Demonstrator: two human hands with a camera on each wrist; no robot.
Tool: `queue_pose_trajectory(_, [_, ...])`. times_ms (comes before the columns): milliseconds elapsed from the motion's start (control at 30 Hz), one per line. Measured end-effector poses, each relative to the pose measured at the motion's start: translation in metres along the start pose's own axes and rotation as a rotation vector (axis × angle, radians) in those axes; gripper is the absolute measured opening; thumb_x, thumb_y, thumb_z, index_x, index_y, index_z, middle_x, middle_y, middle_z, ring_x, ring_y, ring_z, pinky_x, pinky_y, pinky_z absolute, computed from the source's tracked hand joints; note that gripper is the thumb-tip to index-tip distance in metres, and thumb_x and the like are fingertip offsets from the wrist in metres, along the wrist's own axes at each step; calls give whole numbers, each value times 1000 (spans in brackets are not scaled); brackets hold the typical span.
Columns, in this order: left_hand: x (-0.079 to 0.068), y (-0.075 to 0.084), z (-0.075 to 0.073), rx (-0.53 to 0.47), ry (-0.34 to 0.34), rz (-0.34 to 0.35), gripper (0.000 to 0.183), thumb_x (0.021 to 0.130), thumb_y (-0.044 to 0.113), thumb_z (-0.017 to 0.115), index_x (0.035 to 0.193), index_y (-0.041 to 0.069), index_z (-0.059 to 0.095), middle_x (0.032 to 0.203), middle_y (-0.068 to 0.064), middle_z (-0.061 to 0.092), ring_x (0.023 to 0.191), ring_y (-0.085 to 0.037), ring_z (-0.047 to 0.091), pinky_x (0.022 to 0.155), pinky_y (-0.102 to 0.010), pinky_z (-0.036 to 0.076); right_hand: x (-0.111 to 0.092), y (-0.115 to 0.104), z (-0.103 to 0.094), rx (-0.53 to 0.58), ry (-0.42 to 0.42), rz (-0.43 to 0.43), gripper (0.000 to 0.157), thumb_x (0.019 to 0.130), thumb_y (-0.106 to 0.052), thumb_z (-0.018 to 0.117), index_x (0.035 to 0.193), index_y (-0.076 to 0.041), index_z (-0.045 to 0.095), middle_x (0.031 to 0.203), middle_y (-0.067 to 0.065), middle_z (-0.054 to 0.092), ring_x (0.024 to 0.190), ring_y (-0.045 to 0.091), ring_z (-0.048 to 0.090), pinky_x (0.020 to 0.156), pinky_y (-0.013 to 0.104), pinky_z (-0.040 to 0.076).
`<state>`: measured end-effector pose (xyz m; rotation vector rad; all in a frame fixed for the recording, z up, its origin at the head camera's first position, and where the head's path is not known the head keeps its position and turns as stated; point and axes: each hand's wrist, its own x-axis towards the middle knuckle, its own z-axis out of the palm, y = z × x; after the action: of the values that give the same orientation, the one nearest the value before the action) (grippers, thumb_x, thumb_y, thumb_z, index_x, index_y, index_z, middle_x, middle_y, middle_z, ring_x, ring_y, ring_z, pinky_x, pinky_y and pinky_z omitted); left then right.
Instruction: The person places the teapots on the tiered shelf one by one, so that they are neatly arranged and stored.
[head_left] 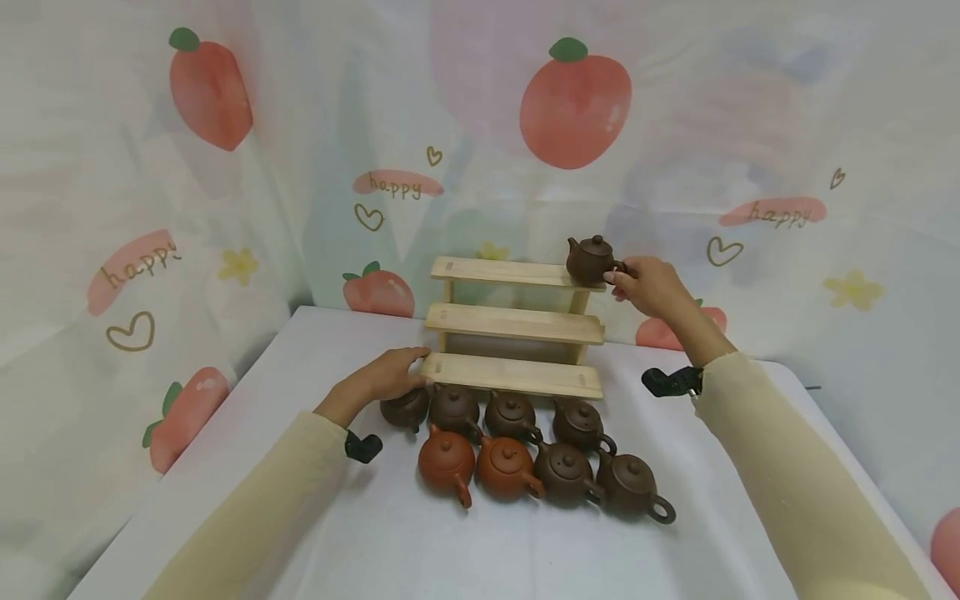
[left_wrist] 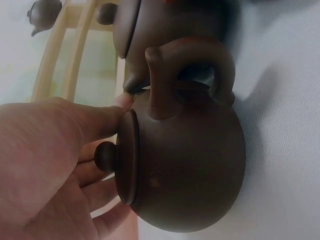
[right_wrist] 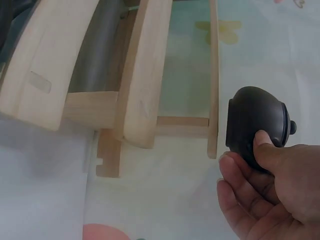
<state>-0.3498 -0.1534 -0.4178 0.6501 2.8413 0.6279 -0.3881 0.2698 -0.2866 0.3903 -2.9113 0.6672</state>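
- Beige sleeves (head_left: 787, 467) right up front, reaching in from both bottom corners, with a black wrist gadget (head_left: 671, 382) at each cuff.
- Right hand (head_left: 648, 286) up high, pinching a dark brown clay teapot (head_left: 589, 260) at the handle, spout pointing left.
- Held upright just above the right end of the top tier, with a thin gap under the base in the right wrist view.
- Left hand (head_left: 390, 372) way down low, well apart from the other one, right at the leftmost table teapot (head_left: 405, 410) and the lowest tier's left end. Honestly can't tell if clamped on either or just resting there.
- Pale three-tier wooden rack (head_left: 513, 323) behind it all.
- Eight teapots total on the white tablecloth (head_left: 480, 554), in two rows: four dark brown next to the rack, then two reddish-orange teapots (head_left: 506, 468) and two dark brown ones nearer.
- Peach-print "happy" backdrop (head_left: 480, 217) all around, kinda cute.
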Motion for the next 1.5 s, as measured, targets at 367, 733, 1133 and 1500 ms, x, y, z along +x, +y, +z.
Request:
queue_pose_trajectory(367, [0,2,-2,2,-4,-8,61,105,24,66,156,-3,46,156,-26,51,148,-42,46,124,-55,36,13,-4,4,-11,-25,-5,35,112,-26,55,101,6,64,100,26,75,101,45,67,77,43,46])
queue_pose_trajectory(733, [0,3,-2,3,-13,-11,61,106,24,65,157,-3,44,158,-26,50,149,-41,45,125,-54,35,17,-4,6,-8,-43,10,37,112,-28,54,102,6,62,102,27,75,106,49,65,84,52,49])
queue_pose_trajectory(1133, [0,4,-3,12,-7,-10,61,106,24,66,155,-4,46,157,-26,51,149,-41,46,125,-53,36,15,-3,9,12,-41,28,37,112,-30,55,105,5,62,102,27,76,107,48,66,83,49,49])
queue_pose_trajectory(1500, [-1,4,-3,15,-4,-7,60,106,24,65,156,-4,45,157,-26,50,149,-42,45,125,-53,35,-17,6,13,-4,-94,44,50,111,-34,57,130,12,60,107,28,76,105,48,69,93,61,54])
